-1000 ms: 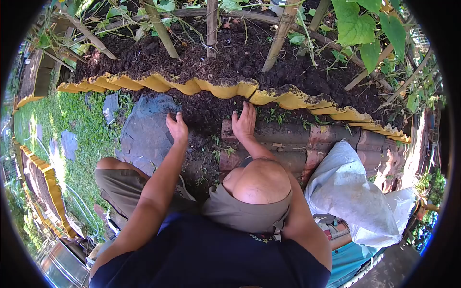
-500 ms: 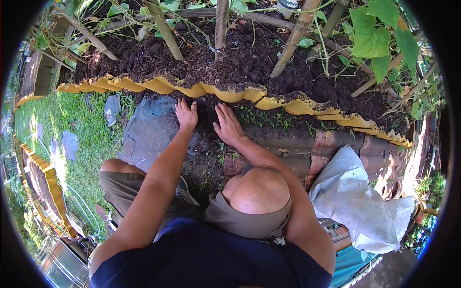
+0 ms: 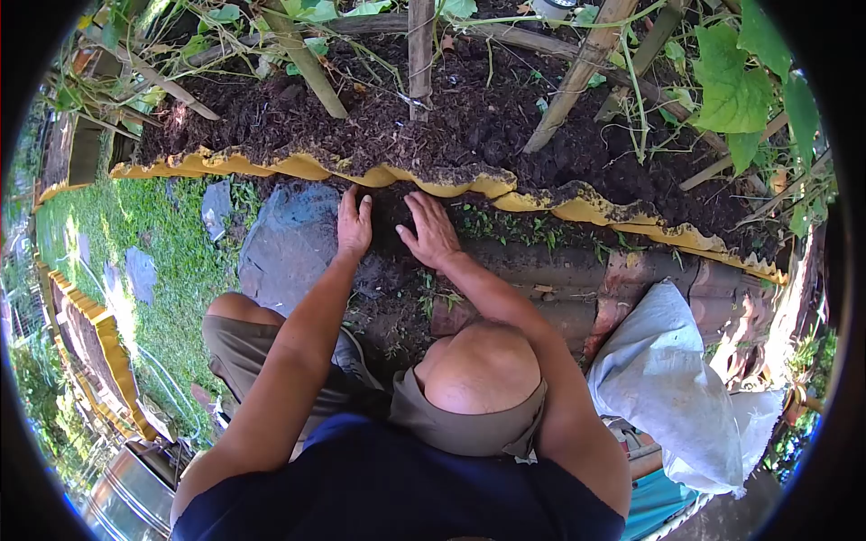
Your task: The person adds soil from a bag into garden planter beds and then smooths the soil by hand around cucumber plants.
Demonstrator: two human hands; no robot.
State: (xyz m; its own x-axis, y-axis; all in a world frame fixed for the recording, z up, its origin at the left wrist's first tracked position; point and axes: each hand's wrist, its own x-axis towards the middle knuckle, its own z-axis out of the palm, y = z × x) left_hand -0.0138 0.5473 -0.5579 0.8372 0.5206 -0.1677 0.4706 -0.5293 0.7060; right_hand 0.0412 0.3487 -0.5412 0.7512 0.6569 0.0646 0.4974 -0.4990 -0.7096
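Observation:
My left hand [image 3: 354,224] lies at the base of the yellow corrugated edging [image 3: 311,169], its fingertips right at the lower rim and its thumb apart. To its right my right hand [image 3: 432,231] rests with fingers stretched toward the same edging, thumb pointing left. Dark soil [image 3: 386,215] shows in the gap between them. Neither hand holds anything that shows. Beside the left hand lies a large flat grey stone [image 3: 289,239]. Ridged roof tiles [image 3: 541,287] lie to the right of my right hand.
Above the edging is a bed of dark soil [image 3: 262,113] with wooden stakes [image 3: 419,59] and leafy vines [image 3: 732,95]. A white woven sack [image 3: 663,379] slumps on the right. Grass [image 3: 171,257] with flat stones spreads at left. A metal drum [image 3: 131,491] stands lower left.
My left hand has turned a little more upright, its fingers closer together and up against the edging. My right hand has shifted slightly toward the edging. The whole view has moved a little.

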